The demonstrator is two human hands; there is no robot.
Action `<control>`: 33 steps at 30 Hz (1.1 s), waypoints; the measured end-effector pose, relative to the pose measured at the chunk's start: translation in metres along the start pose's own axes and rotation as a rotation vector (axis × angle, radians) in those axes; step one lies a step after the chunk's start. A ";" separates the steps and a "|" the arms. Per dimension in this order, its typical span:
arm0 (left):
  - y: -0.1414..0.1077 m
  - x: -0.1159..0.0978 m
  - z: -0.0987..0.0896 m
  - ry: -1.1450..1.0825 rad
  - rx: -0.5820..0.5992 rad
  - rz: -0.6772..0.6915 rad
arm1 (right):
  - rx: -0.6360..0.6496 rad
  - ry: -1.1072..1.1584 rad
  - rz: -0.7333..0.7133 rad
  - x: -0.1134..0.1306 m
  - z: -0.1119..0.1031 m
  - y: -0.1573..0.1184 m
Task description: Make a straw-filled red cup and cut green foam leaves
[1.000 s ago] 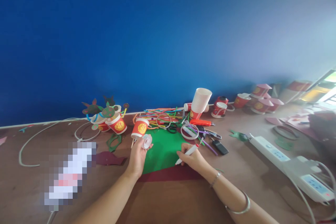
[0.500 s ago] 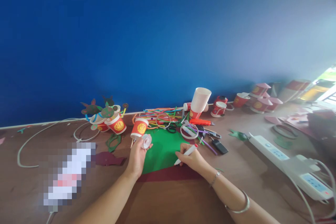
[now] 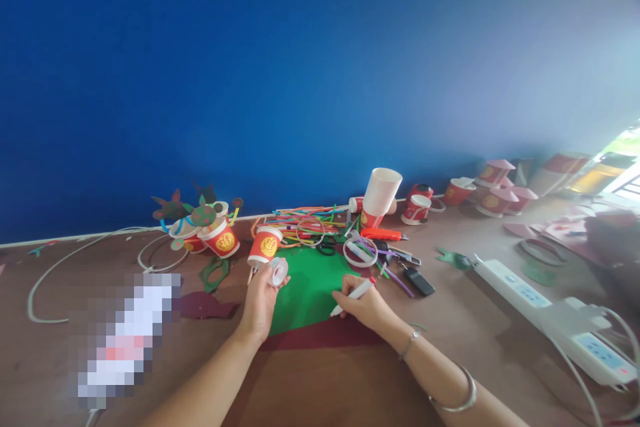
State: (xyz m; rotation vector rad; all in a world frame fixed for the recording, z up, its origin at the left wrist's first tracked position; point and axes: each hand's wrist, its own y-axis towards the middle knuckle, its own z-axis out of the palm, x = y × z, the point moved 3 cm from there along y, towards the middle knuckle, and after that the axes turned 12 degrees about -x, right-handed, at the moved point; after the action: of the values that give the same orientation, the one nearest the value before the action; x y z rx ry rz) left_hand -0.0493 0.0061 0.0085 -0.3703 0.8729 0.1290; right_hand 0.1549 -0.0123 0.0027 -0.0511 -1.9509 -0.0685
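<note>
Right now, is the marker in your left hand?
No, the right hand holds the marker, while the left hand holds a small, round, whitish item.

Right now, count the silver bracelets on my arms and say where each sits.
2: a thin silver chain bracelet behind the right hand, at the wrist; a smooth silver bangle farther up that forearm. Any worn beyond the picture's edge are hidden.

Compared with a second ago, the right hand [image 3: 364,303] now sits slightly farther left over the green sheet [image 3: 305,287], its fingers shifted together with the white marker [image 3: 353,296], whose tip is a little farther left near the sheet's near edge.
</note>
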 end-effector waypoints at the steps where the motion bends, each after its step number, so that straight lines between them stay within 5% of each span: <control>1: 0.000 0.000 0.000 0.001 0.001 0.001 | -0.003 -0.001 -0.002 0.000 0.000 0.000; 33: -0.002 0.000 0.000 -0.032 -0.048 -0.041 | -0.121 0.018 -0.029 -0.001 0.000 0.004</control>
State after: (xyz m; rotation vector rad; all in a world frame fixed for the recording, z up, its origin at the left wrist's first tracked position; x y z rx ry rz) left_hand -0.0490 0.0045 0.0093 -0.4299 0.8311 0.1178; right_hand 0.1558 -0.0081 0.0022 -0.1016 -1.9282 -0.2050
